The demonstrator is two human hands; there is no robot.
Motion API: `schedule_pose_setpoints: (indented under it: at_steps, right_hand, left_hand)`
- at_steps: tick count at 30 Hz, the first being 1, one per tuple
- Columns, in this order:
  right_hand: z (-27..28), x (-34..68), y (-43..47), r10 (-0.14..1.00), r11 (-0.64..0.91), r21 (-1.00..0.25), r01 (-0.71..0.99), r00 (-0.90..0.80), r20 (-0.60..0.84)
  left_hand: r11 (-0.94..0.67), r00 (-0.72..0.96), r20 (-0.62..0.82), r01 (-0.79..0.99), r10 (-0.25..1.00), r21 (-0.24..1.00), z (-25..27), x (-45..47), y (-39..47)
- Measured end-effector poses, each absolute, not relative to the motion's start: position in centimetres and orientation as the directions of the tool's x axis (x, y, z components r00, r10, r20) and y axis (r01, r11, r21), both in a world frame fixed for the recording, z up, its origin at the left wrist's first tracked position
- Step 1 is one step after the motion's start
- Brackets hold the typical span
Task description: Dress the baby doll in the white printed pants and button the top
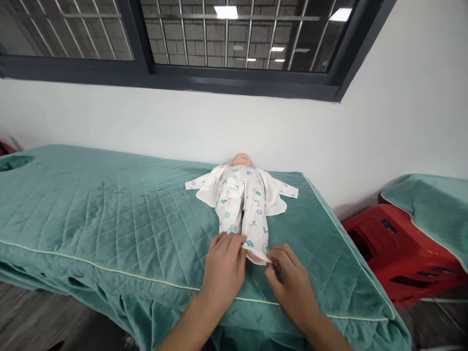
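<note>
While I work through the head view alone, the doll point(242, 159) lies on its back on the green bed point(120, 209), head end by the wall point(161, 124). My left hand point(224, 263) and right hand point(291, 282) are both at the doll's feet. My right fingers pinch one edge of a cuff point(257, 251) of the printed trousers point(258, 209); my left fingers look closed on its opposite edge, though the knuckles hide part of that hold. Some foot seems to show beneath the cloth. On either side of the doll's body, the white top point(276, 202) lies spread.

As I judge it, the thin cuff is the weak point. Should I draw my hands apart too hard, it could stretch or tear; should I tug away from the doll's head, the whole doll could slide along the bed, or the trousers slip down its body. A loose pinch could let the edge escape, and toes could snag in the fold. I can't see the other leg's end behind my left hand, so pressing there could twist it unnoticed.
</note>
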State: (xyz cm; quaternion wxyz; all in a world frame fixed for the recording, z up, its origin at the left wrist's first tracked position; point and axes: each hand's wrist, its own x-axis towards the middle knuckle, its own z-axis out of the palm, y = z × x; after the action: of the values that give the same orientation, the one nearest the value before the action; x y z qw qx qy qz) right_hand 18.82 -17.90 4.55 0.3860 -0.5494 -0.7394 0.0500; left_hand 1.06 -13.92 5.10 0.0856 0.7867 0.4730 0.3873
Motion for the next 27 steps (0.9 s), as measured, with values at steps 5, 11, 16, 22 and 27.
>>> schedule_pose_setpoints:
  at_steps: [5, 11, 16, 22, 27]
  right_hand:
    - [3.0, 19.9, -18.7, 0.876, 0.397, -0.482, 0.781, -0.166, 0.453]
    - [2.6, 20.3, -18.5, 0.881, 0.378, -0.45, 0.809, -0.165, 0.444]
    - [5.9, 17.5, -16.7, 0.805, 0.552, -0.315, 0.772, -0.396, 0.441]
    - [7.0, 15.5, -14.0, 0.85, 0.518, -0.185, 0.835, -0.481, 0.213]
    - [6.3, 15.5, -13.4, 0.885, 0.435, -0.091, 0.896, -0.407, 0.228]
  left_hand:
    - [-0.617, 0.351, 0.563, 0.681, 0.748, 0.395, 3.7, 1.0, -15.4]
    - [-0.513, 0.174, 0.543, 0.641, 0.822, 0.571, 1.2, -1.7, -16.2]
    - [-0.359, 0.126, 0.351, 0.554, 0.928, 0.751, 0.4, -3.1, -14.6]
    - [-0.352, 0.168, 0.316, 0.59, 0.934, 0.726, 0.7, -2.2, -12.9]
    - [-0.356, 0.09, 0.356, 0.465, 0.93, 0.811, 1.6, -1.2, -13.4]
